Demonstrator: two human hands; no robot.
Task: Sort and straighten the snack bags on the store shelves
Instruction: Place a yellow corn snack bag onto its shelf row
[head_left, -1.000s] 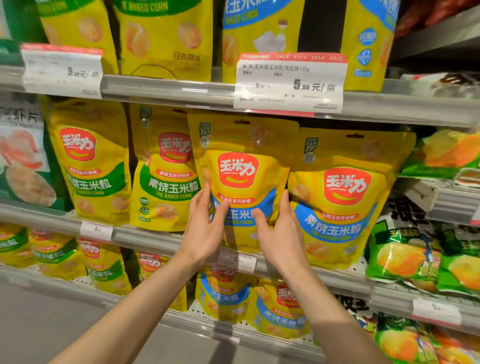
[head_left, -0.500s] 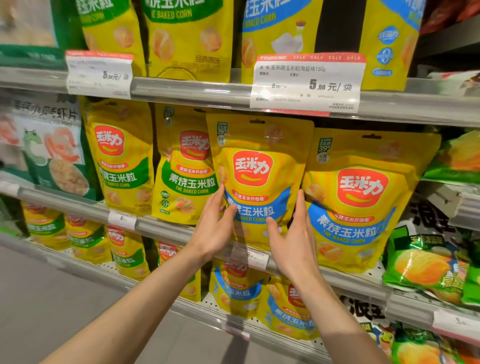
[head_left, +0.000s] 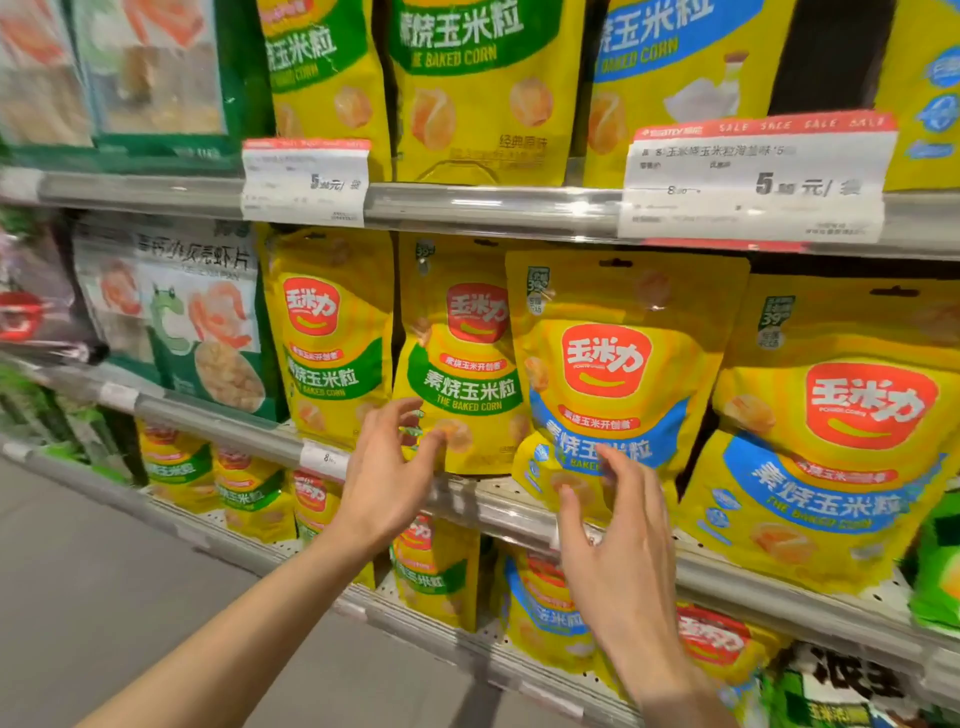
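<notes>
Yellow baked-corn bags stand in a row on the middle shelf (head_left: 519, 506). Two carry green bands: one at the left (head_left: 330, 332) and one beside it (head_left: 462, 358). Two carry blue bands: a middle one (head_left: 618, 364) that leans forward and a right one (head_left: 841, 431). My left hand (head_left: 387, 475) hovers with spread fingers in front of the lower edge of the second green-band bag, holding nothing. My right hand (head_left: 618, 540) hangs open in front of the bottom of the leaning blue-band bag, apart from it.
A green shrimp-chip bag (head_left: 192, 322) stands left of the corn bags. More corn bags fill the upper shelf (head_left: 483, 88) and the lower shelf (head_left: 436, 577). Price tags (head_left: 753, 182) hang on the shelf rails. Green bags (head_left: 935, 571) sit at the far right. Grey floor lies lower left.
Both hands let go of the leaning blue-band bag and drew back with fingers spread; the left hand shifted left toward the green-band bag. The view moved closer and leftward.
</notes>
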